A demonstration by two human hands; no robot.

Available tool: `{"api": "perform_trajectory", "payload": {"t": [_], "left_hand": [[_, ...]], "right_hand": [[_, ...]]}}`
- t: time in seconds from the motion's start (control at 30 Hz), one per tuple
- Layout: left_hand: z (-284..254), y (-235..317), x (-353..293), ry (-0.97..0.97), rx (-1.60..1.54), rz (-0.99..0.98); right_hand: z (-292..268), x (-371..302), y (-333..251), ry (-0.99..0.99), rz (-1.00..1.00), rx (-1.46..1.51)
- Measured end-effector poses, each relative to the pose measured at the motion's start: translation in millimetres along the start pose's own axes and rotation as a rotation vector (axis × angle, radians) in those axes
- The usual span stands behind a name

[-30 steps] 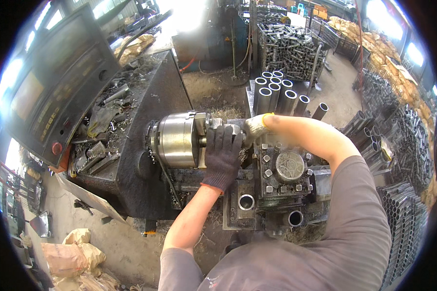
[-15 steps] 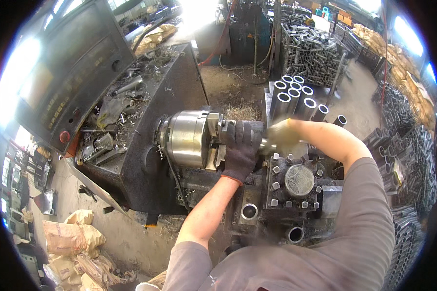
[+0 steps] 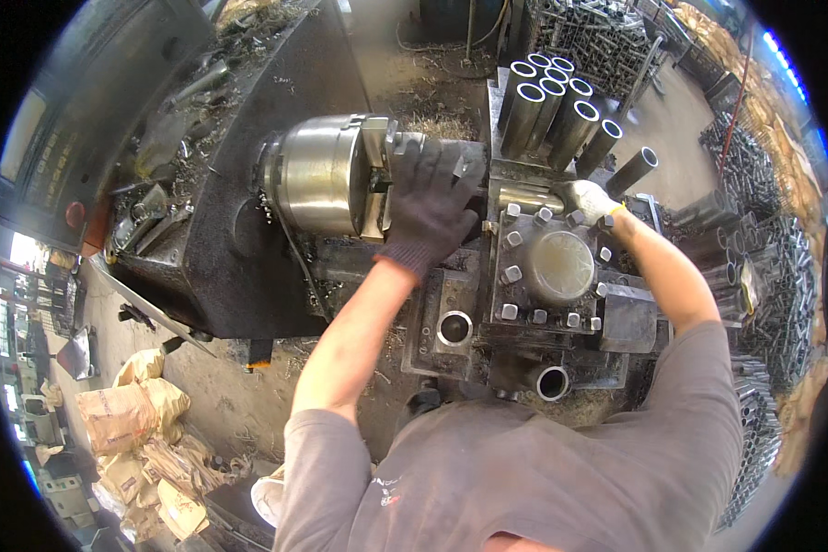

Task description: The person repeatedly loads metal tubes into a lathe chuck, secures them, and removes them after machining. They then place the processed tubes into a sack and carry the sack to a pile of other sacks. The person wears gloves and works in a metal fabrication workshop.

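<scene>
My left hand (image 3: 430, 198), in a dark knit glove, lies with its fingers stretched out beside the jaws (image 3: 374, 175) of a shiny lathe chuck (image 3: 317, 177). What lies under its palm is hidden. My right hand (image 3: 591, 199), in a pale glove, is closed around the right end of a shiny metal tube (image 3: 530, 200). That tube lies level just behind the square tool post (image 3: 547, 267), which has a round cap and several square-headed bolts. The tube's left end points toward my left hand.
Several dark steel tubes (image 3: 569, 126) stand upright behind the tool post. One cut tube (image 3: 454, 327) stands in front of it, another (image 3: 552, 382) nearer me. A wire basket of metal parts (image 3: 584, 41) is at the back. Paper sacks (image 3: 124, 419) lie at left.
My right hand, blurred near the chuck before, has moved right along the back of the tool post. My left hand stays by the chuck, its fingers more spread. The view has shifted.
</scene>
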State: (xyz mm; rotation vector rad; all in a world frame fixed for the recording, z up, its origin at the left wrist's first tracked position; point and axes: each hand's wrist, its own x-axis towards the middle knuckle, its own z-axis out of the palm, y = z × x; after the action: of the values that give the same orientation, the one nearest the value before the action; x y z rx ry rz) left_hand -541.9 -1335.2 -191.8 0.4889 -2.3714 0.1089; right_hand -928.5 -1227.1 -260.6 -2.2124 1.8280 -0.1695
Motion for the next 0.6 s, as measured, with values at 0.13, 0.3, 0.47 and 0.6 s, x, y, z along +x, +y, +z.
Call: {"api": "perform_trajectory", "payload": {"t": [0.13,0.3,0.47,0.6], "left_hand": [[-89,19,-72,0.123,-0.413,-0.122],[-68,91,-134,-0.421,-0.765,-0.662],[-56,63,-91,-0.271,-1.292,-1.111],[-79,35,-9,-0.506,-1.022,-0.712]], "right_hand": [[-42,-12,-66,0.279,0.226,-0.191],[-137,18,-156,0.226,0.098,0.022],[-161,19,-252,0.476,-0.524,-0.24],[-160,25,-275,0.456,-0.623,-0.446]]}}
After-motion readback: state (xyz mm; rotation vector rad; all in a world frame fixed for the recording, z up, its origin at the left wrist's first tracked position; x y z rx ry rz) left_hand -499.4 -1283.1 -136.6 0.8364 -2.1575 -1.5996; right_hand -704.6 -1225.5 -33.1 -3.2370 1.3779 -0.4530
